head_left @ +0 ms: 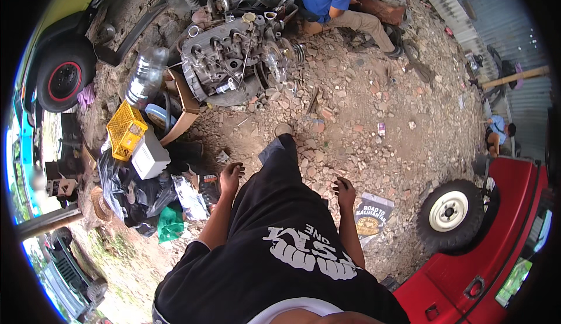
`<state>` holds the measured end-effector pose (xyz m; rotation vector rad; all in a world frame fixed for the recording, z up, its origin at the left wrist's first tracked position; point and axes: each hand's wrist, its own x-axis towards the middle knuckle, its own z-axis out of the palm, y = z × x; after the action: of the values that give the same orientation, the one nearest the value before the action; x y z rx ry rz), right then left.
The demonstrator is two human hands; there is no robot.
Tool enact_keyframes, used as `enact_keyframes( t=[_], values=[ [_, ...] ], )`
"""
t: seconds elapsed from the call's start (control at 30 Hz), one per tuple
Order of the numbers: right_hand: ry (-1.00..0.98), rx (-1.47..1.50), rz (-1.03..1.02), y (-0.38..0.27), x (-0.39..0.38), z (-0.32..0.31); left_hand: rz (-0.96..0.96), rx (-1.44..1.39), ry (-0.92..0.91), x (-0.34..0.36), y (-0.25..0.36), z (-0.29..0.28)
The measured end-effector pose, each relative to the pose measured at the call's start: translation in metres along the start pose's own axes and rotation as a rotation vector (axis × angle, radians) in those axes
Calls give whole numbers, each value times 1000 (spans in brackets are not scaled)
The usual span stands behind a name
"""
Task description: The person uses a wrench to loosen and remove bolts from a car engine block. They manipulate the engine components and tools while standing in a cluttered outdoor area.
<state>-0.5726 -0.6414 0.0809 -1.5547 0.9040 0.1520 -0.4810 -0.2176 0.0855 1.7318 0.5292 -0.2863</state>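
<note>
One printed sheet [373, 214], long axis forward

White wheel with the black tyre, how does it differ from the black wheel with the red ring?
The white wheel has a pale face; the black wheel has a dark one ringed in red. The white wheel sits beside a red vehicle, the black wheel beside a yellowish green vehicle. Both wear black tyres.
</note>
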Motion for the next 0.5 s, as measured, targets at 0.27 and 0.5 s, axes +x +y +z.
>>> enact_keyframes(
  t=[0.27, 0.5],
  values=[
    [-205, -280, -324, -118, 73, 30, 27, 129, -109, 94, 43, 126],
    [-419, -392, -294, -207, 161, 15, 118, 140, -304, 179, 156, 257]
  ],
)
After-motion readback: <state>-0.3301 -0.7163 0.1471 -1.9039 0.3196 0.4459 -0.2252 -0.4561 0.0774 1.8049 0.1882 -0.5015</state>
